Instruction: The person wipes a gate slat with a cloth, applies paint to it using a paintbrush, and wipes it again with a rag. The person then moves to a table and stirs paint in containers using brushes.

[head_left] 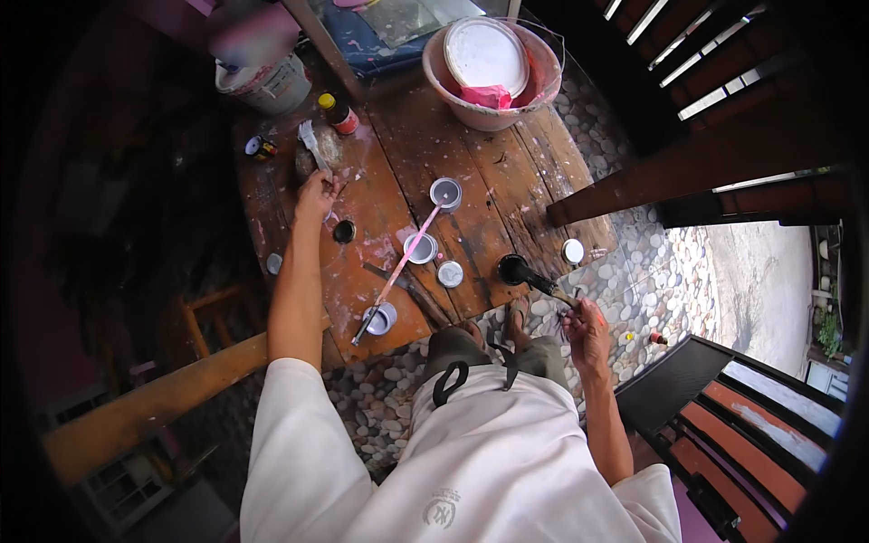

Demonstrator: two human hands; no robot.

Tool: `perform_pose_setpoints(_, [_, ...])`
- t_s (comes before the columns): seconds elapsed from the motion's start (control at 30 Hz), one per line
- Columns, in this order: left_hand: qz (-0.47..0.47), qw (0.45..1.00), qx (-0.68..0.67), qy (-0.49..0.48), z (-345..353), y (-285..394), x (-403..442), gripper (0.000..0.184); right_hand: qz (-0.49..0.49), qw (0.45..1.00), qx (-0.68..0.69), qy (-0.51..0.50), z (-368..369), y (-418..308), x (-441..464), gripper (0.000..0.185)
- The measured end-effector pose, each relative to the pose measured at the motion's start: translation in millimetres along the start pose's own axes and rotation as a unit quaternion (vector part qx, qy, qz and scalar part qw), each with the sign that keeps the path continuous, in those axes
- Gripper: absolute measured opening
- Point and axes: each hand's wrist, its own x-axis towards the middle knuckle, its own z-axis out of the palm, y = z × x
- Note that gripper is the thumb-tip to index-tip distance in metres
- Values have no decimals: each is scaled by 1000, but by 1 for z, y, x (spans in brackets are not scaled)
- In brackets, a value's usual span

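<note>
My left hand [317,195] reaches over the far left of the wooden table [385,163], its fingers closed on the handle of a whitish, paint-crusted paintbrush [310,138]. Just behind that brush stands a dark bottle [339,115] with a yellow cap. At the near right edge, my right hand [587,335] grips a paintbrush [546,286] coated in black. Its bristle end is at a small tin of black paint [512,268]; how deep it goes in I cannot tell. A long pink stick [409,250] lies across several open tins, including a grey one [445,194].
A pink bucket [493,116] holding a white lid [486,58] stands at the back. To its left is a paint-stained pail [272,86]. A wooden post [688,172] slants in from the right. Pebbled floor [634,258] surrounds the table.
</note>
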Motion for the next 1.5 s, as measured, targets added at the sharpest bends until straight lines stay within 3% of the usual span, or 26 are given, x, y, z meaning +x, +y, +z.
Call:
perform_pose_setpoints(0.2, [-47, 998, -29, 41, 17, -6, -7, 20, -23, 1000, 8, 15, 0, 9, -3, 18])
perform_pose_setpoints(0.27, [-12, 999, 15, 45, 21, -9, -13, 26, -20, 1000, 9, 13, -3, 14, 0, 19])
perform_pose_setpoints(0.37, [-33, 994, 77, 71, 24, -10, -10, 31, -13, 1000, 4, -5, -4, 13, 2, 18])
perform_pose_setpoints(0.5, [16, 993, 100, 64, 46, -15, -63, 36, -10, 1000, 10, -15, 4, 6, 10, 18])
perform_pose_setpoints(0.73, [119, 977, 164, -67, 18, -45, -160, 33, 9, 999, 8, -32, 12, -12, 35, 19])
perform_pose_setpoints(0.87, [110, 945, 289, -109, -28, -80, -212, 42, 9, 999, -2, -48, 22, -21, 45, 19])
perform_pose_setpoints(1.0, [124, 929, 313, -151, -28, -121, -263, 48, 23, 998, -11, -62, 20, -21, 53, 20])
perform_pose_setpoints(1.1, [206, 926, 288, -127, 11, -140, -299, 53, 31, 998, -2, -60, 19, -20, 57, 21])
perform_pose_setpoints(1.17, [261, 938, 199, -105, 24, -152, -301, 53, 37, 997, -12, -64, 20, -22, 56, 21])
perform_pose_setpoints(1.23, [274, 939, 188, -86, 30, -158, -298, 45, 40, 997, -21, -69, 21, -24, 58, 22])
perform_pose_setpoints(1.3, [391, 893, 218, -53, 34, -161, -290, 36, 28, 996, -34, -75, 25, -24, 58, 22])
perform_pose_setpoints(1.5, [454, 867, 204, 35, 53, -149, -288, 19, 24, 993, -58, -97, 41, -33, 63, 21])
